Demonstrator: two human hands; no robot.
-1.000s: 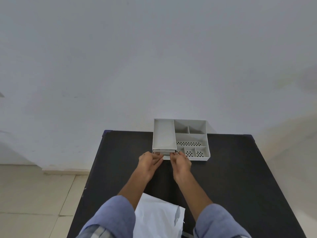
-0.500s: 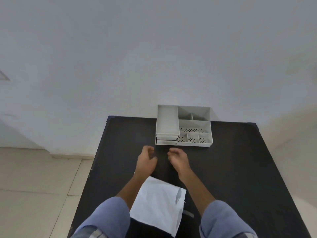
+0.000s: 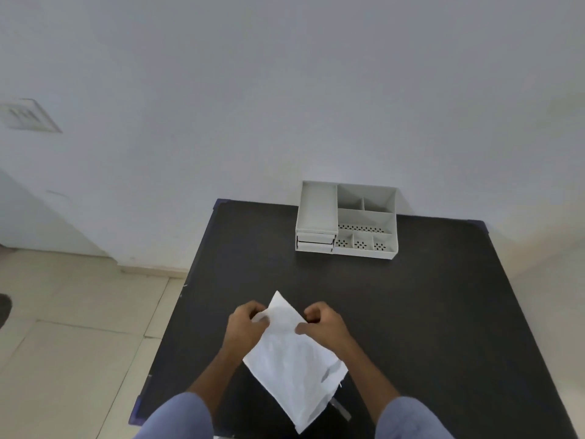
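Observation:
A white bag-like sheet (image 3: 294,359) lies on the black table (image 3: 411,312) near the front, one corner pointing away from me. My left hand (image 3: 245,326) pinches its upper left edge with curled fingers. On the upper right edge my right hand (image 3: 323,323) grips it, thumb on top. A white plastic desk organiser (image 3: 346,220) with several compartments and small drawers on its left side stands at the table's far edge, against the wall.
A white wall (image 3: 285,90) rises right behind the table. Beige tiled floor (image 3: 63,327) lies to the left of the table. A short grey strip (image 3: 340,410) lies on the table by the sheet's lower right edge.
Both hands have drawn back from the organiser's drawers to the white sheet and taken hold of its far edges. The view has tilted down and back.

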